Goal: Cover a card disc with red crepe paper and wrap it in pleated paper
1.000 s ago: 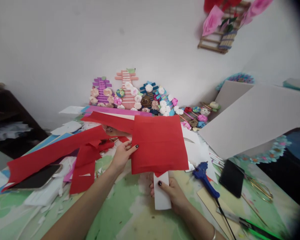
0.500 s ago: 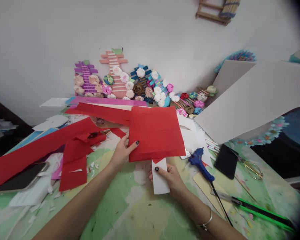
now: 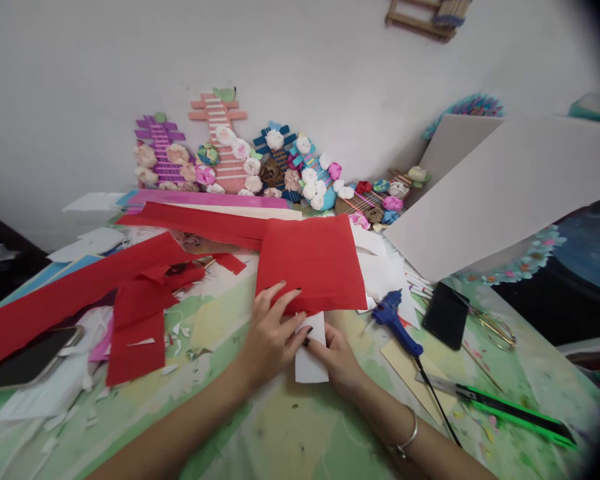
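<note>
A flat red square [image 3: 310,260] with a white strip [image 3: 312,367] sticking out below it is in front of me. The strip looks like stiff card and joins the square at its lower edge. My right hand [image 3: 344,363] grips the strip from the right, thumb on top and fingers partly hidden. Across the square's lower left corner lies my left hand [image 3: 270,330], its fingers spread on the red surface. Its thumb reaches over the strip, close to my right thumb. The underside of the square is hidden.
Red sheets and strips [image 3: 80,287] lie at left, partly over a phone [image 3: 25,367]. At right are a blue glue gun [image 3: 394,323], a dark flat object [image 3: 446,317], scissors [image 3: 495,330] and a green cutter knife [image 3: 520,417]. Flowered guitar-shaped crafts [image 3: 225,160] line the wall.
My left hand has moved right and down from the square's left edge onto its lower part by the strip. My right hand still holds the strip. The view has shifted slightly.
</note>
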A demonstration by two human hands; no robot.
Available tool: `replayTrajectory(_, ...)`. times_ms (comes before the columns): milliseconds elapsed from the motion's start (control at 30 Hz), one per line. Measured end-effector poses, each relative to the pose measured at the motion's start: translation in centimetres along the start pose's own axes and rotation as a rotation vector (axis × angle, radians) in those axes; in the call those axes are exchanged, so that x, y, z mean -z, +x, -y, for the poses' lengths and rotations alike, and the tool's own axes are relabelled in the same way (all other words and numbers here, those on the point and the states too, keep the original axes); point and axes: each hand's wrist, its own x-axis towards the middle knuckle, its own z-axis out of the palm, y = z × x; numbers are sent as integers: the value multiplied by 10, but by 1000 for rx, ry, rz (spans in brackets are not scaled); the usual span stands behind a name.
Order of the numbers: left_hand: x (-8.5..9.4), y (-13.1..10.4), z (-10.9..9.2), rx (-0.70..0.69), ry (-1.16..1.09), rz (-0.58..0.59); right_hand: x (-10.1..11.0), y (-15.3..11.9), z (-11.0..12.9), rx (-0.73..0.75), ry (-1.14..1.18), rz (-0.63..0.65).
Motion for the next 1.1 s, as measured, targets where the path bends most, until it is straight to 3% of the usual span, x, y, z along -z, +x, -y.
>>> replayTrajectory(233,-2,-2,6,7,-16,-4,-3,-3,4,-8,10,3)
replayTrajectory(633,1,4,8,90,-58,126,-6,-5,4,-67,-50,43)
replayTrajectory(900,-1,5,9,182,-217,125,-5,-6,3,-54,-80,75)
replayTrajectory(1100,6,11,16,214,-188,121,-7,-9,8,-79,-41,139)
